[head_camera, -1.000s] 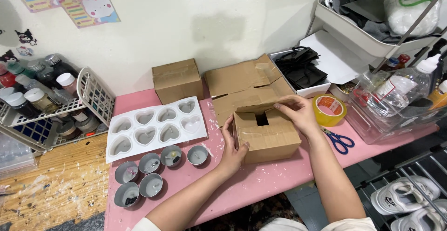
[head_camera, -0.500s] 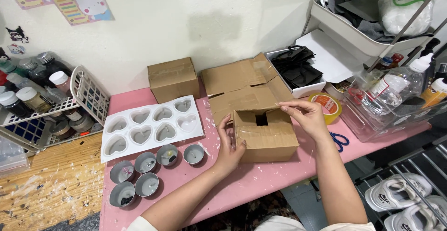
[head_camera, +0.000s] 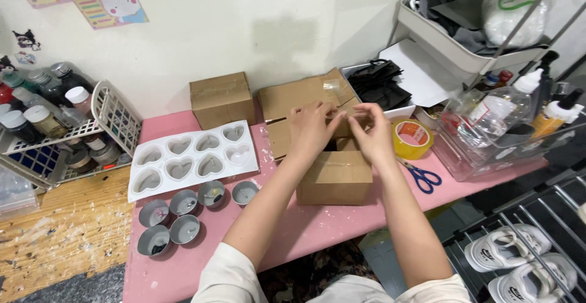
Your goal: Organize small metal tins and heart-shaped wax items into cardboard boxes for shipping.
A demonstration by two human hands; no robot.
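Head view: both hands point(head_camera: 342, 132) on matte, square cardboard box point(head_camera: 336, 178).

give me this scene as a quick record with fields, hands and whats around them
left hand: on top flaps of the small brown cardboard box
right hand: on the same flaps, opposite side
surface: pink table
left of box: white heart-shaped silicone mould tray, six small round metal cups
right of box: yellow tape roll, blue-handled scissors
behind: closed brown cardboard box
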